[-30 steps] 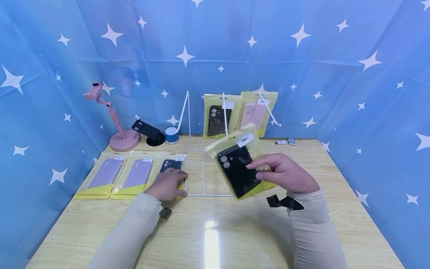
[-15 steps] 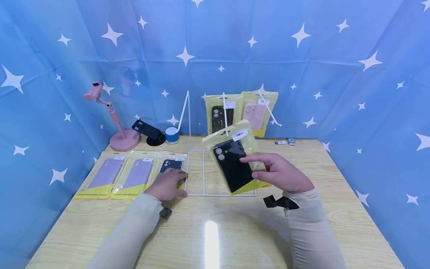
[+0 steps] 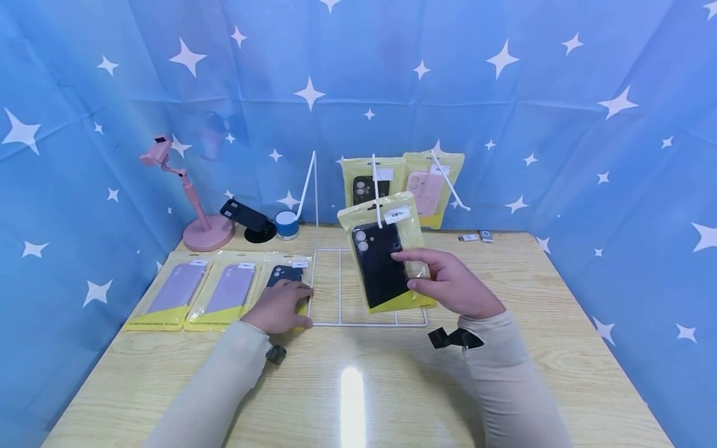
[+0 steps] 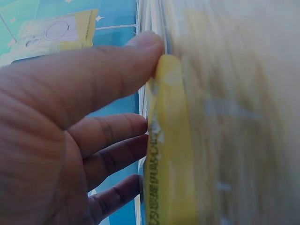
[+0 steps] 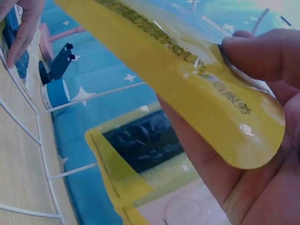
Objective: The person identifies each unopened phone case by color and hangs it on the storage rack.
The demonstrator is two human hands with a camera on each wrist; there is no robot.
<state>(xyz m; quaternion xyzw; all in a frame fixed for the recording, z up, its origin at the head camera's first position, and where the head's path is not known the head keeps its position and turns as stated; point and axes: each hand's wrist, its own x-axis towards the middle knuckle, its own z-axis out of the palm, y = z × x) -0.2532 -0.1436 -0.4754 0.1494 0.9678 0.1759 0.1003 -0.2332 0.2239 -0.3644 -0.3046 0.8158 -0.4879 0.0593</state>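
Note:
In the head view my right hand point(image 3: 456, 283) pinches a yellow-edged clear bag with a black phone case point(image 3: 381, 264), thumb on the front, other fingers behind. The bag hangs slightly tilted at the middle hook point(image 3: 376, 193) of a white wire rack point(image 3: 340, 286). The hook's tip shows in front of the bag's top; whether it passes through the hole I cannot tell. My left hand point(image 3: 280, 307) rests on a bagged dark phone case point(image 3: 285, 274) lying on the table. The left wrist view shows its thumb and fingertips touching that bag's yellow edge point(image 4: 171, 140).
Behind hang a bagged black case point(image 3: 364, 186) and a bagged pink case point(image 3: 422, 190). Two bagged purple cases point(image 3: 179, 286) lie at left. Farther back are a pink stand point(image 3: 207, 233), a black phone holder point(image 3: 244, 216), a blue speaker point(image 3: 287, 227) and small USB sticks point(image 3: 468, 237).
My right hand has moved left and slightly up with the bagged black phone case, which now stands more upright, its top overlapping the middle hook. The left hand has stayed still.

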